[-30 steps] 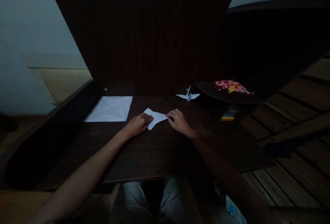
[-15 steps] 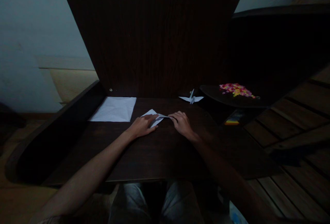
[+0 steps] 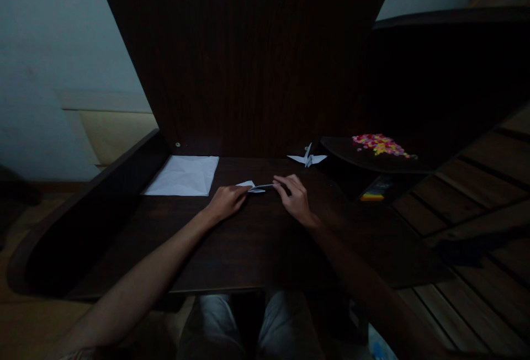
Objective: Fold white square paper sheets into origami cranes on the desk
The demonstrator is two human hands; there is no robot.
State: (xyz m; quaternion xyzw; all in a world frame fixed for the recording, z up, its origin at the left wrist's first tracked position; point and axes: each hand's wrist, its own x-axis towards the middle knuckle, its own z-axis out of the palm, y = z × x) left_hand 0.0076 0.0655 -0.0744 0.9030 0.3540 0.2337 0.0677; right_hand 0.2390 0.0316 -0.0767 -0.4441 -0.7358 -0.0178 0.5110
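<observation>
Between my hands, just over the dark desk, is a piece of folded white paper (image 3: pixel 257 188) with a narrow point toward the right. My left hand (image 3: pixel 227 201) pinches its left end, thumb and fingers closed on it. The thumb and fingers of my right hand (image 3: pixel 293 193) close on the thin right tip. Part of the paper is hidden behind my left fingers. A finished white paper crane (image 3: pixel 307 158) with spread wings stands beyond my right hand. Left of my left hand lies a flat stack of white paper sheets (image 3: pixel 184 175).
On the raised corner shelf (image 3: pixel 339 147) at the right lies a heap of small pink, red and yellow pieces (image 3: pixel 381 144). Below it sits an object with a yellow-orange stripe (image 3: pixel 371 197). Side panels and a tall back panel (image 3: pixel 248 62) bound the desk (image 3: pixel 248 255).
The folded paper has gone from lying flat under my left hand to being held edge-on. My left fingers have curled in; my right hand stays at its tip.
</observation>
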